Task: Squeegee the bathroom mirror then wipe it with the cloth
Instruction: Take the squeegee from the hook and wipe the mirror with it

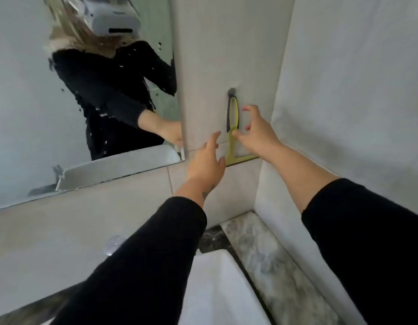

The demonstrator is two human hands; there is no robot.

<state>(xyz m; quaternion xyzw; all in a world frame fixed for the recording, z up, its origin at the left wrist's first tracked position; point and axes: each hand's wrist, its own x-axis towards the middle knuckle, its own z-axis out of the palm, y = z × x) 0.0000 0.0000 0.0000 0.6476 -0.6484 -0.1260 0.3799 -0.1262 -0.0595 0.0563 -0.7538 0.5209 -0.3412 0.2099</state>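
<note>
Pale grey tiled wall (226, 43) straight ahead, second tiled wall (355, 90) meeting it at corner on right. Small dark wall hook (232, 92) near that corner. Marbled grey-white ledge (269, 261) running along right wall, white sink (217, 289) just beside it, bottom centre. Chrome round fitting (112, 245) low on front wall, kinda blurry, can't tell what exactly.

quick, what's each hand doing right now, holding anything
Left hand: open, fingers spread, holding nothing, just left of the squeegee.
Right hand: open, fingers curled around the squeegee handle, not yet closed on it.
</note>
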